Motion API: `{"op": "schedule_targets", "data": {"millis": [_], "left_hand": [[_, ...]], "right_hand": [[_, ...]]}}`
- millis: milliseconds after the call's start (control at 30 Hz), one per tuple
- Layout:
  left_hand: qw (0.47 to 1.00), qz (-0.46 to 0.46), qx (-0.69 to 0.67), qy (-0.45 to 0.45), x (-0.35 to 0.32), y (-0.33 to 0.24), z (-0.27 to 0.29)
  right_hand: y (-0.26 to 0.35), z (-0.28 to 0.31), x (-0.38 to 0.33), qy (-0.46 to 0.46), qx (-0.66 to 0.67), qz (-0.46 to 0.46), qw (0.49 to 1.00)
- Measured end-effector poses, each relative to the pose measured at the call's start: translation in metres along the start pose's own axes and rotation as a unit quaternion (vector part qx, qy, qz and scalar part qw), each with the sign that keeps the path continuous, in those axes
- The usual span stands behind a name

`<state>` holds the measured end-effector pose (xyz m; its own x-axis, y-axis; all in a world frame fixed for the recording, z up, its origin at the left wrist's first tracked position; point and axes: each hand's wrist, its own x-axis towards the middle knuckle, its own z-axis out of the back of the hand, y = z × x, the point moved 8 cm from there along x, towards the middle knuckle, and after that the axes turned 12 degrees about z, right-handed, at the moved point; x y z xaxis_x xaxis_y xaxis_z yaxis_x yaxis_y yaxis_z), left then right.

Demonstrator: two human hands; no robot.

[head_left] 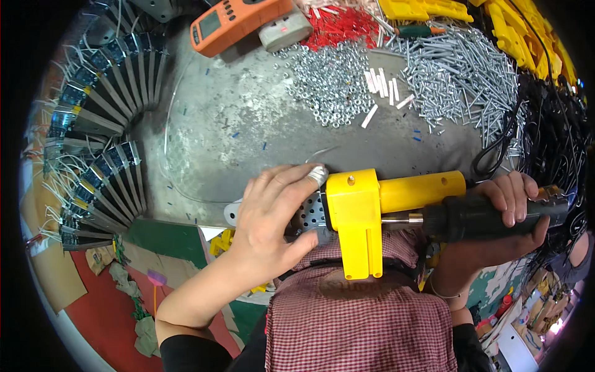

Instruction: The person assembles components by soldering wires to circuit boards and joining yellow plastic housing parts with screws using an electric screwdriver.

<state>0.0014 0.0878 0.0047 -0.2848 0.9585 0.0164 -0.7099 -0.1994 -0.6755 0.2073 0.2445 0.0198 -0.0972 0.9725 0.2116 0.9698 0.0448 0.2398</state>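
My left hand (266, 214), with white tape on one finger, grips the left end of a yellow plastic housing (354, 217). The housing has a round yellow handle (421, 190) pointing right and a leg pointing down. Between my left thumb and fingers shows a perforated metal piece (312, 214) at the housing's end. My right hand (513, 197) is wrapped round a black power screwdriver (455, 218), held level below the handle. Its metal shaft (403, 219) points left and reaches the housing; the tip is hidden behind it.
On the grey table (211, 136) lie heaps of nuts (331, 80) and long screws (458, 74), white strips (381, 84) and an orange meter (238, 25). Rows of finned parts with wires (111, 87) curve along the left. Black cables (551, 130) and yellow housings (527, 37) crowd the right.
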Motion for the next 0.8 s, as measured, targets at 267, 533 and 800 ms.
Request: {"op": "schedule_targets", "data": {"millis": [267, 533, 800], "left_hand": [[0.995, -0.006, 0.042, -0.089, 0.034, 0.001, 0.051], [0.956, 0.004, 0.282, -0.077, 0.087, 0.016, 0.033], [0.909, -0.060, 0.406, -0.069, 0.089, 0.006, 0.026]], "right_hand": [[0.013, 0.009, -0.003, -0.040, -0.098, 0.029, 0.994], [0.011, 0.013, -0.003, -0.050, -0.117, 0.034, 0.991], [0.014, 0.018, -0.002, -0.048, -0.125, 0.034, 0.990]]}}
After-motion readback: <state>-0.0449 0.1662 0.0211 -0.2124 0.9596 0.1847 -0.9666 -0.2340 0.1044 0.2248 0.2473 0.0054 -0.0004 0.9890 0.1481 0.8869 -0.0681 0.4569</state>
